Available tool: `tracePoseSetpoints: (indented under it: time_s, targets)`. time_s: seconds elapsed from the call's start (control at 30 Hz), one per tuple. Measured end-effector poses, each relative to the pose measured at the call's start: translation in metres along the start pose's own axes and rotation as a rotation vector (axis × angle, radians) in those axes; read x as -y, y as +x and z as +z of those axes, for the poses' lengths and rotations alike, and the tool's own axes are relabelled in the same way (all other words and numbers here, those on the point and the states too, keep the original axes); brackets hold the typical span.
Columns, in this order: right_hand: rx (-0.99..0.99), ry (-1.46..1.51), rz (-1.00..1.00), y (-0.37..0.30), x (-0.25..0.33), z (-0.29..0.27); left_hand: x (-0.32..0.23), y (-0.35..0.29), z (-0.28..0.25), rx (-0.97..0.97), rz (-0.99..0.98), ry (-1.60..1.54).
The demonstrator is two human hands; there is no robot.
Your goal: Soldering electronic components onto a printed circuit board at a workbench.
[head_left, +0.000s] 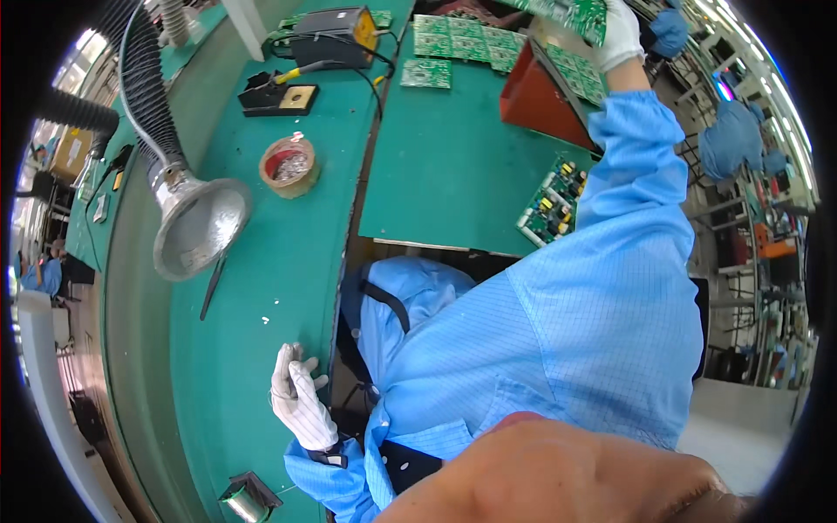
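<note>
At the far right, my right hand (pixel 621 37), in a white glove, is closed on the edge of a green circuit board (pixel 571 16), raised over more boards. My left hand (pixel 301 397), in a striped white glove with a black wrist strap, rests on the green bench (pixel 235 366) near its edge. Its fingers are loosely bent and apart, with nothing visible in them. Small white bits (pixel 267 320) lie just beyond it. A circuit board with yellow and black components (pixel 554 202) lies beside my right sleeve, which partly covers it.
A metal fume funnel (pixel 205 231) hangs over the bench above a thin black tool (pixel 213 289). Beyond are a tape roll holding scraps (pixel 290 166), an iron stand (pixel 277 98) and a soldering station (pixel 333 37). A red holder (pixel 540 98) adjoins green boards (pixel 462 39). A solder spool (pixel 247 501) stands nearest.
</note>
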State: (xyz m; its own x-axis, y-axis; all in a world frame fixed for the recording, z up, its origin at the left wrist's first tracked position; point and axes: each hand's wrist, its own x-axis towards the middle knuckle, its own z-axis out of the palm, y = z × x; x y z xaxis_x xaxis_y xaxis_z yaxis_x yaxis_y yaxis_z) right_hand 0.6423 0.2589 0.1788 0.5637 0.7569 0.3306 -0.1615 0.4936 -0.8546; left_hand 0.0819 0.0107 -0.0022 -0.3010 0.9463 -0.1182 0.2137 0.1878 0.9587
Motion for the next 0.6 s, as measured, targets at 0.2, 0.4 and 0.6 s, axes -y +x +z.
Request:
tracePoseSetpoints:
  time_s: [0.2,0.4,0.6]
  targets:
    - [-0.342,-1.681,-0.14,0.076,-0.007,-0.239,0.005,0.0,0.001,0.018,0.006,0.069]
    - [-0.557,-1.736,0.967,0.075,-0.038,-0.359,-0.003,-0.001,0.014,-0.017,0.004,0.182]
    - [-0.261,-2.272,0.988,0.056,-0.058,-0.381,-0.015,0.003,0.034,0.063,-0.056,0.196]
